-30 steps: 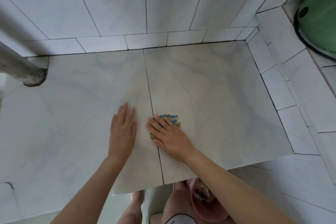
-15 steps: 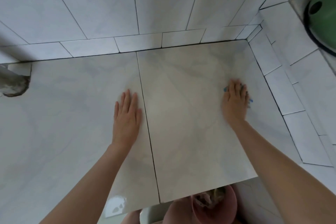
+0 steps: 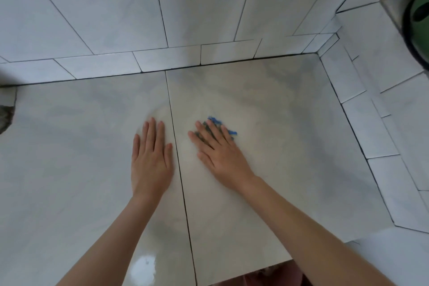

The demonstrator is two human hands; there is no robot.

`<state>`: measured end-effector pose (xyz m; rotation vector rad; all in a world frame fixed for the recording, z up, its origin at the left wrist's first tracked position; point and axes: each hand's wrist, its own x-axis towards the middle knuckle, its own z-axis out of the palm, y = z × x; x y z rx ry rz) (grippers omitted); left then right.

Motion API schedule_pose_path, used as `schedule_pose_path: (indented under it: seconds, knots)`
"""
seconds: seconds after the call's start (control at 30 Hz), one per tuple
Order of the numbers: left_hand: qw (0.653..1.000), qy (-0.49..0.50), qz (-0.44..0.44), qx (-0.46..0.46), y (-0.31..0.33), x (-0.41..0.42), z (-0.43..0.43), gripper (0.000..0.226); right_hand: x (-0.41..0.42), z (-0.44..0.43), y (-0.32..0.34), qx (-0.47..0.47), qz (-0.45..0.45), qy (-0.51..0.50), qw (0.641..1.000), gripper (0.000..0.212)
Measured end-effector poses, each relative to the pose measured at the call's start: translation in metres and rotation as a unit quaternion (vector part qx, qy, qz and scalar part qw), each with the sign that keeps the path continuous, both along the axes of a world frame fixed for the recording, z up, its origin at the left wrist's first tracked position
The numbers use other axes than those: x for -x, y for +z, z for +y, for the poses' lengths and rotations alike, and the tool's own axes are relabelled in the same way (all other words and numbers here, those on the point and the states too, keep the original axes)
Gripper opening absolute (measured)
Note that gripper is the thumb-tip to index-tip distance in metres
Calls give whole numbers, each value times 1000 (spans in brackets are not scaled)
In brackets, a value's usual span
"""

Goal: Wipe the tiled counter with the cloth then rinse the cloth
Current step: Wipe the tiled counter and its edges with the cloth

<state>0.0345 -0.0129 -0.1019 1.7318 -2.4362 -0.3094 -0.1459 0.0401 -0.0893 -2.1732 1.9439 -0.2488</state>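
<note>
1. The right hand [image 3: 222, 155] is flat, fingers straight and spread, pressing the cloth [image 3: 216, 121] down onto the tiled counter [image 3: 290, 158]. It isn't curled round it at all. Only some blue fringe and a bit of grey poke out past the fingertips; the rest is hidden under the hand.
2. The left hand [image 3: 151, 160] is flat too, fingers straight and close together, holding nothing. It's just bracing on the counter. The hands are apart, one on each side of the dark grout line [image 3: 183, 193], roughly midway between the back edge and the near edge.
3. That cloth looks small, so I reckon each pass only cleans a narrow strip. Overlap the strokes, and press through the palm so the cloth doesn't squirt out from under the fingers.
4. I'd work from the back edge, where the counter meets the wall tiles [image 3: 116, 7], toward the near edge, then run along the grout line lengthways, since grime probably sits there.
5. The back right corner looks fiddly, so use fingertips there. The left tile needs the bracing hand shifted first.
6. There's a green round thing [image 3: 421, 23] past the right edge, but it's cut off, so I can't tell what it is. No tap is visible for the rinse.
</note>
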Motion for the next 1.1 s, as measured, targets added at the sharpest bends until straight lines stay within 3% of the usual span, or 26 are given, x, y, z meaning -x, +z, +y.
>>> schedule_pose_path:
  seconds: [0.17,0.3,0.4,0.5,0.57,0.63,0.77,0.9,1.0,1.1]
  knots:
    - [1000,8,-2,-1,1,1,0,57,29,-12,-5,-21,8,4,1000,50]
    - [1000,11,-7,-1,2,2,0,56,127,-35,-2,-36,34,-146,988,53]
    - [1000,11,-8,-1,2,3,1,57,192,-48,1,-36,61,-284,956,54]
    - [1000,10,-10,3,2,3,0,57,212,-65,2,-60,27,-399,915,51]
    - [1000,10,-12,2,1,3,0,57,193,-83,4,-53,29,-423,904,53]
    - [1000,10,-11,2,1,3,1,57,149,-101,1,-36,47,-363,930,55]
    - [1000,11,-20,8,1,3,0,57,18,-104,-6,-21,29,-125,992,60]
    - [1000,11,-21,8,3,4,0,57,-27,-87,-4,-43,50,73,995,55]
    - [1000,13,-16,10,4,5,1,57,26,-97,-8,-35,22,46,998,53]
    - [1000,12,-18,6,4,4,0,57,113,-103,-12,-33,29,-96,994,58]
